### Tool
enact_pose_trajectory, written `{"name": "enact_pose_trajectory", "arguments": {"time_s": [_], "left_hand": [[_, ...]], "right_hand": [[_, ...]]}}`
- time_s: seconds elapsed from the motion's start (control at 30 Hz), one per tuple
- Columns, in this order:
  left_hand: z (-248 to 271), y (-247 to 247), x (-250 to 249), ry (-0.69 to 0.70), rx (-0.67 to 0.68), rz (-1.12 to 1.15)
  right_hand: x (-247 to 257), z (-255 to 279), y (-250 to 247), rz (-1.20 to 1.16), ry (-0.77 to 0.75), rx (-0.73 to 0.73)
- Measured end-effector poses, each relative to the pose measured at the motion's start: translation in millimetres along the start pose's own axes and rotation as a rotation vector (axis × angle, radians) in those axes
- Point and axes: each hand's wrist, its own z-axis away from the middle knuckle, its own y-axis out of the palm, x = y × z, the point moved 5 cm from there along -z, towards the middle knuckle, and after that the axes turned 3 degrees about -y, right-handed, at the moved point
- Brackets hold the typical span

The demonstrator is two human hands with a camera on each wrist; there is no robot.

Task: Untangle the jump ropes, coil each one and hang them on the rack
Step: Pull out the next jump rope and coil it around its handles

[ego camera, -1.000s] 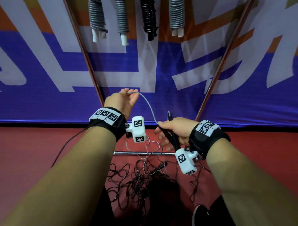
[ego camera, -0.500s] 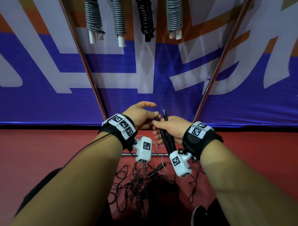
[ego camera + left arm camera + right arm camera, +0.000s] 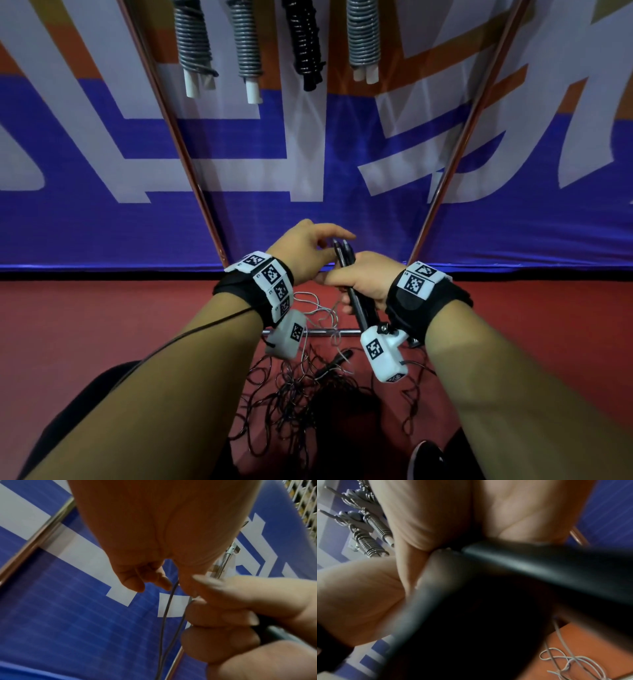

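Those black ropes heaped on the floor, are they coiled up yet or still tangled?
Still tangled. The black ropes sprawl in loose, crossing loops on the red floor, unlike the tight coils hanging above.

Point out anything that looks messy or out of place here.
A snarl of black ropes still lies loose on the red floor below the hands, with grey cord looped across it, while four coiled ropes already hang neatly above.

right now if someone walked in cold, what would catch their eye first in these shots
First the two hands meeting in the middle: the right hand grips a pair of black handles, while the left hand reaches in with a thin grey cord running by its fingertips. Below them, a dark tangle of ropes sprawls on the red floor. Above, four coiled ropes hang in a row against the blue and white banner.
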Motion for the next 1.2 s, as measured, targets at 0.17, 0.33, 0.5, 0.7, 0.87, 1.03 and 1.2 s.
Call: {"name": "enact_pose_trajectory", "arguments": {"time_s": [0.17, 0.33, 0.5, 0.7, 0.87, 1.03, 1.2], "left_hand": [[-4.6, -0.1, -1.6, 0.011, -0.024, -0.038], [-4.8, -5.7, -3.0, -0.040, -0.157, -0.057], [-7.8, -16.0, 1.8, -0.101, -0.252, 0.054], [-6.3, -23.7, 2.9, -0.139, -0.321, 0.142], [-3.9, -30.1, 1.5, -0.164, -0.373, 0.170], [-9.4, -30.1, 5.3, -0.187, -0.219, 0.398], [-4.7, -25.7, 1.7, -0.114, 0.008, 0.609]], "right_hand": [[-4.6, -6.8, 1.9, 0.038, 0.024, 0.034], [2.4, -12.4, -5.7, 0.083, -0.074, -0.042], [10.9, -9.8, -13.4, 0.243, -0.149, -0.173], [18.6, -3.0, -13.1, 0.354, -0.150, -0.270], [30.4, 4.3, -20.0, 0.527, -0.249, -0.377], [31.5, 1.5, -25.6, 0.428, -0.293, -0.475], [32.2, 3.1, -30.6, 0.113, -0.221, -0.466]]}}
